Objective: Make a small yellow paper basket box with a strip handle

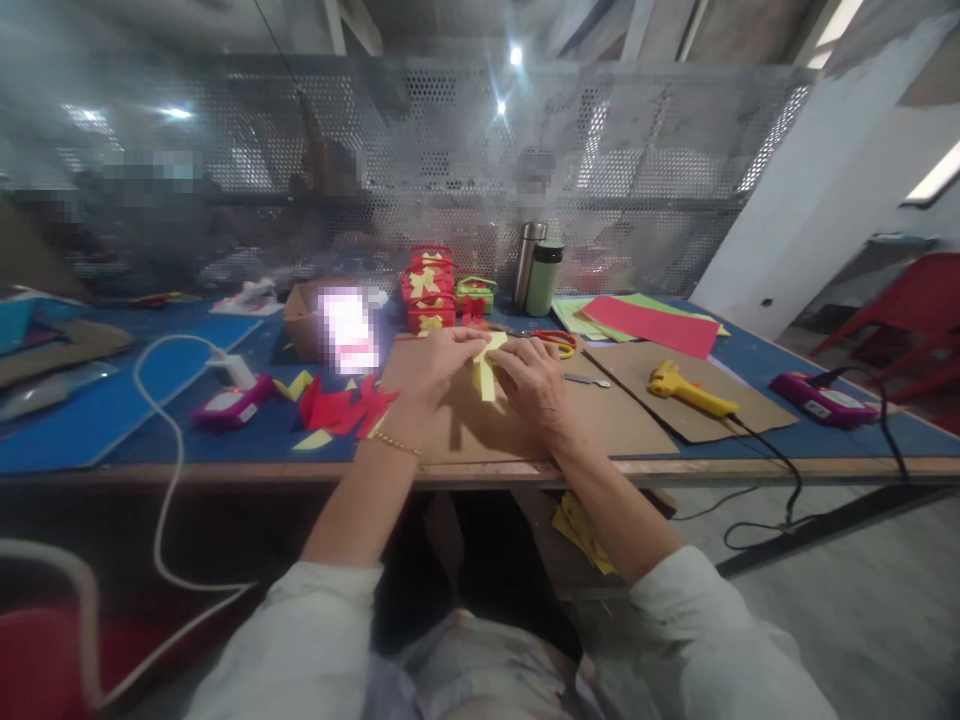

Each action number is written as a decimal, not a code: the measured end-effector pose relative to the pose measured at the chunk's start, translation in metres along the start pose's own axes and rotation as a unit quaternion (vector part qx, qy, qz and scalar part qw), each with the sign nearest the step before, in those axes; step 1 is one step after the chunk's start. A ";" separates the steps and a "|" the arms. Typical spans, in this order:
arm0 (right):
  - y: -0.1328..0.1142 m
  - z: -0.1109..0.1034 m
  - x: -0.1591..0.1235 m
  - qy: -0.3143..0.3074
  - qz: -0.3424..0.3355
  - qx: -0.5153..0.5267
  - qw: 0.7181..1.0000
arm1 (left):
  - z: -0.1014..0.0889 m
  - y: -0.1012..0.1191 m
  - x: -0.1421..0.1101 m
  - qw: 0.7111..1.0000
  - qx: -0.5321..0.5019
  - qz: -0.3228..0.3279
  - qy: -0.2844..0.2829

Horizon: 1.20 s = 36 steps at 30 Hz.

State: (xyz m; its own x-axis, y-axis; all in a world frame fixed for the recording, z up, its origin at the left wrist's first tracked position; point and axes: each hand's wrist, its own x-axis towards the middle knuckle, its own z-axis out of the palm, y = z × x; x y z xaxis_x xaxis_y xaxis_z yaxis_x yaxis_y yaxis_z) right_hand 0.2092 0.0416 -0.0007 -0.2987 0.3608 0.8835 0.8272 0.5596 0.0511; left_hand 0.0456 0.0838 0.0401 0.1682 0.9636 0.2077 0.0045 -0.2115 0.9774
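Note:
My left hand (427,375) and my right hand (534,385) meet over a brown cardboard sheet (600,425) at the table's near edge. Both pinch a small piece of yellow paper (486,372); one strip of it hangs down between the hands. The fingers of each hand are closed on the paper's upper part. A thin bracelet circles my left wrist. Red paper cut-outs (341,405) with yellow scraps lie just left of my left hand.
Orange-handled scissors (556,341) and a small metal tool (587,380) lie right of my hands. A yellow glue gun (686,389) rests on cardboard. Red and green paper baskets (429,285), two flasks (536,265), coloured sheets (649,322) and purple devices (229,402) (821,397) stand around.

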 end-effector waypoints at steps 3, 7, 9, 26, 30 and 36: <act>0.004 0.002 -0.002 0.017 0.021 0.019 0.999 | -0.001 0.000 0.003 0.999 0.036 0.022 -0.011; 0.011 0.005 -0.003 0.034 0.078 0.076 0.993 | -0.003 0.000 0.006 0.995 0.067 0.064 -0.035; 0.014 0.004 -0.003 0.040 0.100 0.107 0.988 | -0.003 0.002 0.005 0.994 0.071 0.068 -0.054; 0.022 -0.002 0.002 0.012 0.237 0.316 0.919 | -0.009 0.004 0.007 0.954 0.213 0.200 -0.069; 0.023 -0.005 0.001 0.021 0.257 0.357 0.898 | -0.008 0.004 0.002 0.977 0.170 0.114 -0.060; 0.026 -0.007 -0.002 0.010 0.260 0.389 0.884 | -0.011 -0.002 0.003 0.979 0.186 0.064 -0.060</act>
State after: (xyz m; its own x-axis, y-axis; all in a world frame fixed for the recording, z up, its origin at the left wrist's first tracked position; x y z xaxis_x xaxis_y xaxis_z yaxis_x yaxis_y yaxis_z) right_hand 0.2347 0.0503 0.0026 0.0397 0.7109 0.7022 0.2696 0.6690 -0.6926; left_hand 0.0350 0.0890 0.0387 0.3058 0.9041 0.2986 0.3314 -0.3950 0.8568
